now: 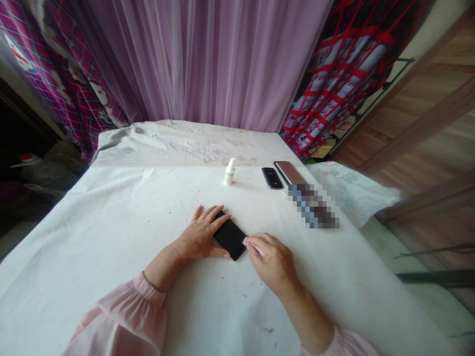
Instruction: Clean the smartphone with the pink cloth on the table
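A black smartphone (230, 236) lies flat on the white-covered table, its dark screen facing up. My left hand (200, 232) grips it from the left, with fingers over the far edge and the thumb at the near edge. At the phone's right end, my right hand (272, 259) pinches a small pale pink cloth (256, 245) that touches the corner of the phone. Most of the cloth is hidden by my fingers. Beyond the phone, a small white pump bottle (229, 172) stands upright.
Back right on the table (111, 207) lie a dark phone (272, 178), a rose-gold phone (290, 172) and a pixelated item (313, 205). A white plastic bag (352, 190) sits past the table's right edge. Purple curtains (222, 64) hang behind.
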Tool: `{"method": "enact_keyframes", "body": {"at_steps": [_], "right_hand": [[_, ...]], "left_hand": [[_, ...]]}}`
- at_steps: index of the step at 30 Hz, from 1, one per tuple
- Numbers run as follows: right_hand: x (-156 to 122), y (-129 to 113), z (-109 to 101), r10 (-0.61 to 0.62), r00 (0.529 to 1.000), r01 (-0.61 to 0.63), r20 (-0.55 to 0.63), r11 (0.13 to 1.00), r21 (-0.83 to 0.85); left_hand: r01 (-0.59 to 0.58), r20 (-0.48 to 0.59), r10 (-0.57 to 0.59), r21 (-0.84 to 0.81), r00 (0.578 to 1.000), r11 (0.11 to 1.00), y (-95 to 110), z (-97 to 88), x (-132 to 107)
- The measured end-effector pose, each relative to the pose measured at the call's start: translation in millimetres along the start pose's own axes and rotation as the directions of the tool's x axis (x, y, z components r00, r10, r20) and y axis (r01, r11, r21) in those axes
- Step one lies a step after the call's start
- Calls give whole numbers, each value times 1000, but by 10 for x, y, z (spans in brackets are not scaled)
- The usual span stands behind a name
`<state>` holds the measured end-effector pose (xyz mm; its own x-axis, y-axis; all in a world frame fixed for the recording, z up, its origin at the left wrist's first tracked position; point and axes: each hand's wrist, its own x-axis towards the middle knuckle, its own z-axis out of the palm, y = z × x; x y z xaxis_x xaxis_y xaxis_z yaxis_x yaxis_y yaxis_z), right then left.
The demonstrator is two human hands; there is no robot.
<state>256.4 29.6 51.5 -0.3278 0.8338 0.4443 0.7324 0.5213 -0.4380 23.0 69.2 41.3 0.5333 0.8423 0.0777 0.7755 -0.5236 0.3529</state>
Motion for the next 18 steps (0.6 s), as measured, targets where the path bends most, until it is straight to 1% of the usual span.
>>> {"method": "enact_keyframes", "body": {"at_steps": [5,9,13,18], "right_hand": [[-9,3,1,6,1000,-6,3,1000,29],[-16,-12,-7,11,999,-13,35,998,61],[-15,-38,-23,17,998,-21,54,997,80],[-11,-51,-26,12,998,-16,62,998,65]], "left_hand": [[-16,7,16,-2,1000,1000,-18,-8,-4],[-31,33,31,-3,999,1000,-18,-41,-8],[-12,14,12,9,1000,1000,-2,-49,-14],[14,5,-15,29,1000,999,33,-49,-11]]}}
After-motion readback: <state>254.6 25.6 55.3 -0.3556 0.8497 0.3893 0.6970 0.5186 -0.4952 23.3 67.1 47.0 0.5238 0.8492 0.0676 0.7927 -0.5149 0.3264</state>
